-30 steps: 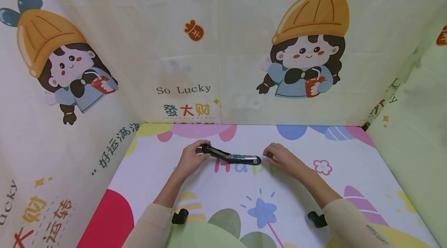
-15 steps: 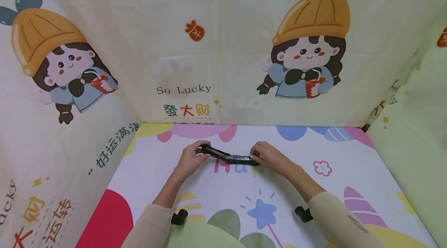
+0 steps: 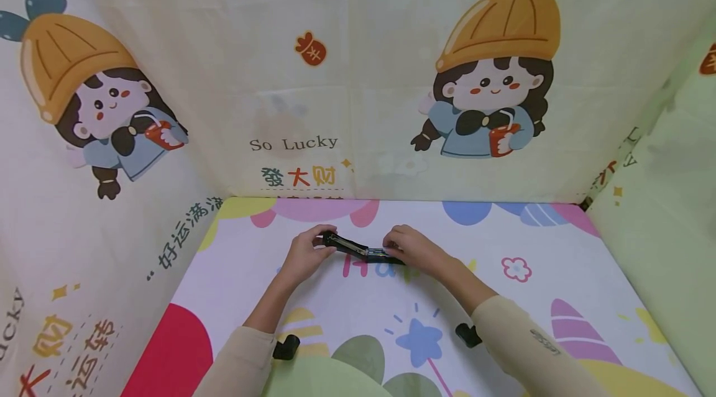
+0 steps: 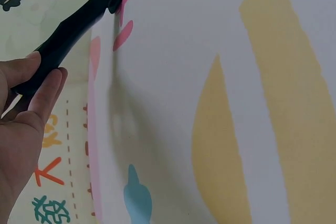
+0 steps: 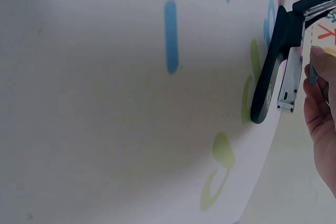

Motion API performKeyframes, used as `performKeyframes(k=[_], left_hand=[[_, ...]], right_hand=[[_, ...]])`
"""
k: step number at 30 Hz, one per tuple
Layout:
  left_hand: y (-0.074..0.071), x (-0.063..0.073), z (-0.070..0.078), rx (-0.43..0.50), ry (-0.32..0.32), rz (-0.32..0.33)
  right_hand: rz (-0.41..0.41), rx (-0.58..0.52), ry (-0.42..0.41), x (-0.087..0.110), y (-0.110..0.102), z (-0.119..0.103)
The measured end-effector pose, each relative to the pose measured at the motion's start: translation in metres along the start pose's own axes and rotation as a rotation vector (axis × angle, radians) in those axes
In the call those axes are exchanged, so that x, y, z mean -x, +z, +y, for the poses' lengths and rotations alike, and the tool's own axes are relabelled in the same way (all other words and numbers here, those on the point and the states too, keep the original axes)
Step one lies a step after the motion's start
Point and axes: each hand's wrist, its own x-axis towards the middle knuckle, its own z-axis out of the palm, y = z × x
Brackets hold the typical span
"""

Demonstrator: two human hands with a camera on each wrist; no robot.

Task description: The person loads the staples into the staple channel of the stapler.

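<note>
A black stapler point(image 3: 348, 245) is spread wide open over the printed tabletop, its metal staple tray point(image 5: 290, 85) exposed. Thumb and fingers of my left hand point(image 3: 304, 255) grip one end of it; the left wrist view shows them around the black upper arm point(image 4: 58, 43). My right hand point(image 3: 416, 250) is at the stapler's other end and covers part of it in the head view. Between its thumb and fingers it pinches a short grey metal staple strip point(image 5: 313, 73), held right beside the tray.
The tabletop point(image 3: 313, 297) carries a colourful printed cover. Printed fabric walls point(image 3: 380, 74) rise behind it and at both sides. A black wrist camera point(image 3: 287, 347) sits at the left sleeve, another wrist camera point(image 3: 468, 335) at the right.
My right hand has moved left, from beyond the stapler's right end to over its tray, with the staple strip. The left hand and the stapler have stayed in place.
</note>
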Motion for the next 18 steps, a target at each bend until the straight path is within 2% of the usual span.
performKeyframes(k=[8,18], left_hand=[[0.001,0.001,-0.001,0.002,-0.002,-0.001],[0.0,0.0,0.002,-0.015,0.0,-0.003]], right_hand=[[-0.021,-0.008,0.037,-0.005,0.008,-0.005],[-0.007,0.008,-0.012,-0.007,0.013,-0.004]])
